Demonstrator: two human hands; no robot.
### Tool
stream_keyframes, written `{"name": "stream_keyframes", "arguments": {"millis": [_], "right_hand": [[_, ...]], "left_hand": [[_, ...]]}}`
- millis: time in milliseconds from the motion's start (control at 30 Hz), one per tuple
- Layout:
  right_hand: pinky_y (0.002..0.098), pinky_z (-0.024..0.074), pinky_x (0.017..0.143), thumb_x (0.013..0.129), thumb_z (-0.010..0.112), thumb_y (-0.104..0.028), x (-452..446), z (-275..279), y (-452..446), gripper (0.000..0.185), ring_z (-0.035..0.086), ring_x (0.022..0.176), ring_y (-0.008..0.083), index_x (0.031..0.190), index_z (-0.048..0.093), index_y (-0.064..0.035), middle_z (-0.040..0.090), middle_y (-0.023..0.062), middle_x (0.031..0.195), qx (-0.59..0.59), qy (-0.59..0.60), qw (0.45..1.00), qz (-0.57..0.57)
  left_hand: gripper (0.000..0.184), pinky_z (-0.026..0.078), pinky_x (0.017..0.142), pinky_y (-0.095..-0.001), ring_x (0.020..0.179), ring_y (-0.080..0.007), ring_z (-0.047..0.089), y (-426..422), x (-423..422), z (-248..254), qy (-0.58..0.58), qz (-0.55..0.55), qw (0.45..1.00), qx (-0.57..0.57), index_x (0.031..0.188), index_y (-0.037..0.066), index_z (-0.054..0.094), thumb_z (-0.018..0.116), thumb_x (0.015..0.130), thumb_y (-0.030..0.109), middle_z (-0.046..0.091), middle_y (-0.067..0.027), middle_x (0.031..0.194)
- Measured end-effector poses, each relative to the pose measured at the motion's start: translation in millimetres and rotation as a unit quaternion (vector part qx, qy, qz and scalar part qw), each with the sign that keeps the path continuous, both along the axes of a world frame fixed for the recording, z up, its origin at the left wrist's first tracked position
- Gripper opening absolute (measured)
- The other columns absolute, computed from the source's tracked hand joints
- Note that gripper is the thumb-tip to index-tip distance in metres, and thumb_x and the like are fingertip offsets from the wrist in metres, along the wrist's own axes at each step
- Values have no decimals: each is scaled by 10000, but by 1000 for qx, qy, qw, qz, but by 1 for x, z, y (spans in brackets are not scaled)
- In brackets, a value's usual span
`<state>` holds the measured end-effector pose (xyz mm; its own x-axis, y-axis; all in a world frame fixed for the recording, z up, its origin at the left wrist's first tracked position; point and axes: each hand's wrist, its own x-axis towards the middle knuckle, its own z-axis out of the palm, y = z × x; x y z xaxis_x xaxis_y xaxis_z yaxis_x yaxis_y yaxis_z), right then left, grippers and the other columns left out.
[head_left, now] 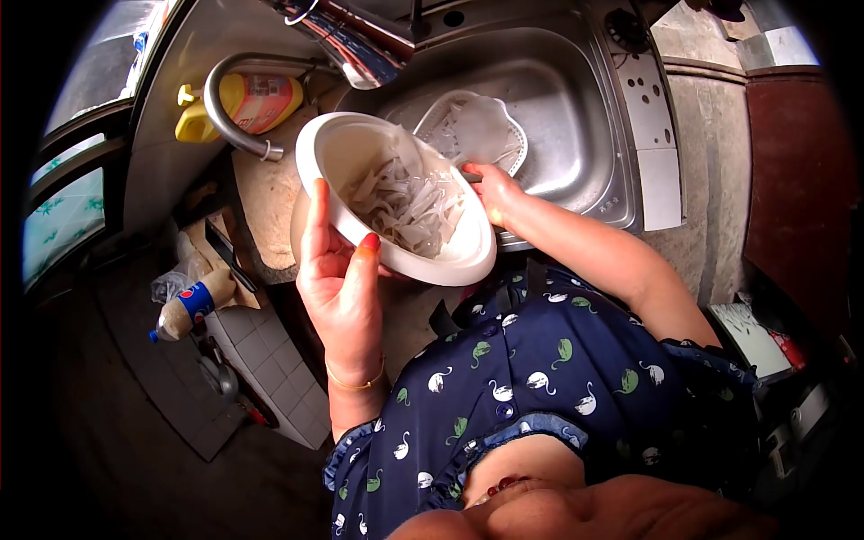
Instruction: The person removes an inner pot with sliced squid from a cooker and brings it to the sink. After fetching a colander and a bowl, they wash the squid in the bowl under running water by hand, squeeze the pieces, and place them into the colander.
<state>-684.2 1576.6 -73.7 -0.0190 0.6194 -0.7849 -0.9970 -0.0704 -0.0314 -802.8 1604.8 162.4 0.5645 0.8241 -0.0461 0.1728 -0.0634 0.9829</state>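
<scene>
A white bowl (310,148) is tilted over the near left part of the sink, with pale, wet, thin strips (409,198) inside. My left hand (342,256) grips its near left side, thumb up against the outside and fingers partly hidden beneath it. At the bowl's right edge, my right hand (490,191) is closed, its fingertips partly hidden behind the rim. Just beyond the bowl, a white perforated strainer (515,144) sits in the sink and holds more pale pieces.
The metal sink (562,99) has a curved faucet (220,112) at its left. Behind the faucet lies a yellow detergent bottle (261,101). Lower left are a blue-labelled plastic bottle (193,304) and a tiled ledge (270,346). A dark patterned object (360,45) hangs above the sink.
</scene>
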Motion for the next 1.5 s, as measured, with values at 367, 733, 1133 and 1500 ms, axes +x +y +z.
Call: {"name": "stream_keyframes", "arguments": {"millis": [367, 733, 1133, 1500], "right_hand": [[508, 474, 855, 943, 308, -288, -1, -22, 6, 385, 569, 978, 323, 1144, 488, -14, 561, 176, 1114, 53, -1, 999, -11], [495, 454, 897, 936, 292, -289, 3, -18, 3, 440, 594, 965, 347, 1168, 494, 26, 600, 196, 1078, 86, -10, 996, 9], [439, 444, 915, 940, 297, -335, 6, 6, 2, 467, 576, 990, 314, 1179, 498, 13, 594, 187, 1062, 53, 2, 999, 3], [464, 448, 893, 939, 292, -368, 3, -11, 5, 469, 556, 998, 305, 1153, 476, 7, 562, 196, 1086, 44, -6, 997, 65]], "left_hand": [[565, 452, 545, -143, 682, -47, 525, 2, 10, -3, 5, -16, 1000, 0, 1366, -14, 342, 495, 825, -75, 579, -66, 951], [565, 459, 546, -143, 702, -44, 534, 6, 13, -9, 7, -35, 999, 12, 1373, -8, 332, 475, 832, -84, 568, -56, 959], [566, 463, 546, -148, 704, -47, 523, 7, 13, -10, 20, -43, 999, 11, 1375, -6, 324, 481, 836, -76, 547, -66, 1003], [550, 482, 546, -158, 689, -70, 558, 5, 19, -6, 14, -50, 999, 12, 1367, -24, 330, 464, 836, -74, 576, -84, 969]]}}
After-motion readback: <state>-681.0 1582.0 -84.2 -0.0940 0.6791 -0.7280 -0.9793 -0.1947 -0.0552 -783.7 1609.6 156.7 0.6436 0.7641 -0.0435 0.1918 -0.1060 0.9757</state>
